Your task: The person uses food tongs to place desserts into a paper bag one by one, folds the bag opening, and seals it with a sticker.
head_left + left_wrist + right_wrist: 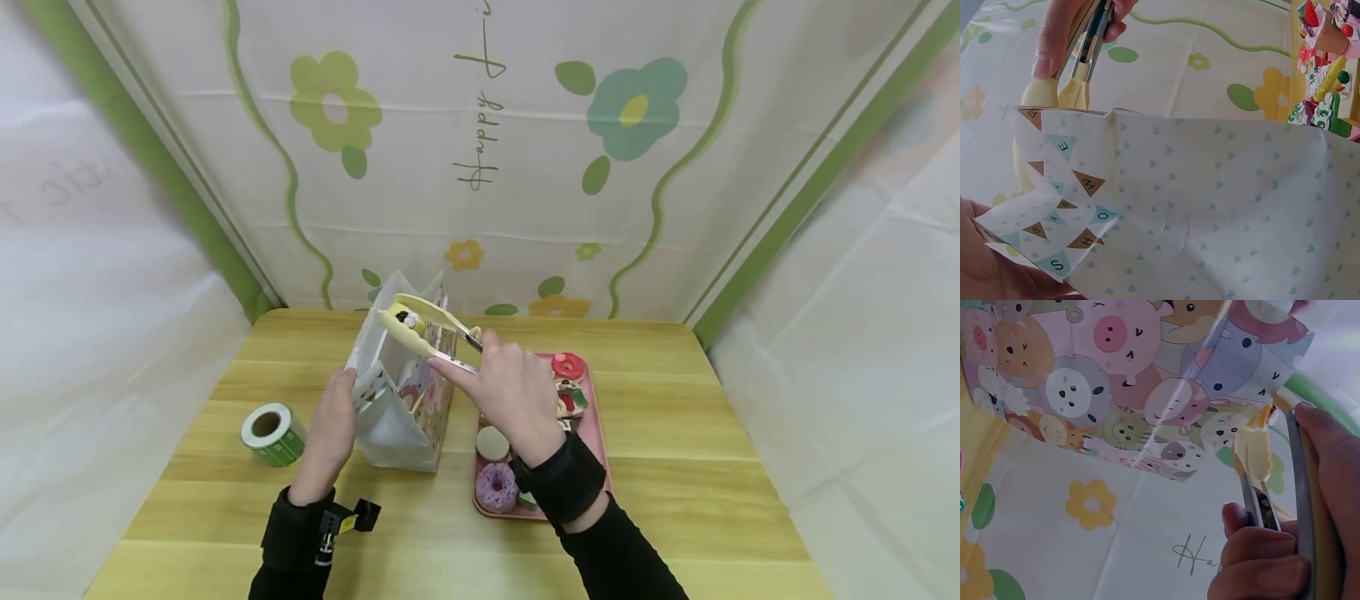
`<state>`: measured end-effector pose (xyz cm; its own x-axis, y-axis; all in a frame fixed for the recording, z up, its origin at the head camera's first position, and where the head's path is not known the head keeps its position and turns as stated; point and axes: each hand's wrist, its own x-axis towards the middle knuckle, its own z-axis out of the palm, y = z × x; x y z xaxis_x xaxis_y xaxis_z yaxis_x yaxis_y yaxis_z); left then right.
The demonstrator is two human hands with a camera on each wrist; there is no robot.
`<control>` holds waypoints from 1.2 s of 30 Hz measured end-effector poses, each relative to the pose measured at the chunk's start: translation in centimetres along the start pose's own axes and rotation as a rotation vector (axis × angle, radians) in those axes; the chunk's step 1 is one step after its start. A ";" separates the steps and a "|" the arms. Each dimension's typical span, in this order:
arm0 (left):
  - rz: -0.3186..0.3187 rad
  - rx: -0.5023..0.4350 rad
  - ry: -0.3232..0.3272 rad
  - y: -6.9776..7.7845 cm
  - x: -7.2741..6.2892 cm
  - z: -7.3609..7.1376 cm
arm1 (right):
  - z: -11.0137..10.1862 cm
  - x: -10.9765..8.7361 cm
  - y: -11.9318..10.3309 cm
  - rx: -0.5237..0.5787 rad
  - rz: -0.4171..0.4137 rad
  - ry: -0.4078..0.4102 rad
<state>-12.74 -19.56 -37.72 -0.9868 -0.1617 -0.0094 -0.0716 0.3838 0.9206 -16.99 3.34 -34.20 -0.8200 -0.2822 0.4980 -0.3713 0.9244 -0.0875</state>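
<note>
My left hand [330,425] grips the side of a white paper bag [393,437], its fingers at the top edge. The bag stands upright with its mouth open; cartoon animals cover one face [1110,337] in the right wrist view, and blue hearts with lettered pennants show in the left wrist view. In my right hand [517,396] are tongs [411,337] with cream-coloured tips and metal arms. Between the tips sits a small yellow toy pastry [408,318] with black and white topping, over the bag's mouth. The bag's wall hides part of the tips in the left wrist view.
A pink tray [597,450] right of the bag bears several toy sweets, among them a purple donut [497,487] and a red donut [567,365]. To the left stands a roll of green labels [277,446]. A flowered cloth [420,208] hangs behind the wooden table [675,500].
</note>
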 end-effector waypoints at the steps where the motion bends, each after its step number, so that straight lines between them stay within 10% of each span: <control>1: 0.001 0.001 0.004 0.0 0.0 0.0 | -0.1 0.0 0.0 0.003 0.004 -0.004; 36: 0.010 -0.037 -0.006 0.1 -0.2 0.4 | -0.8 -2.6 2.2 0.358 0.265 -0.154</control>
<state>-12.64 -19.12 -37.77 -0.9883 -0.1528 -0.0024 -0.0566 0.3513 0.9346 -15.28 6.32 -34.98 -0.9517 -0.1083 0.2874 -0.2454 0.8308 -0.4995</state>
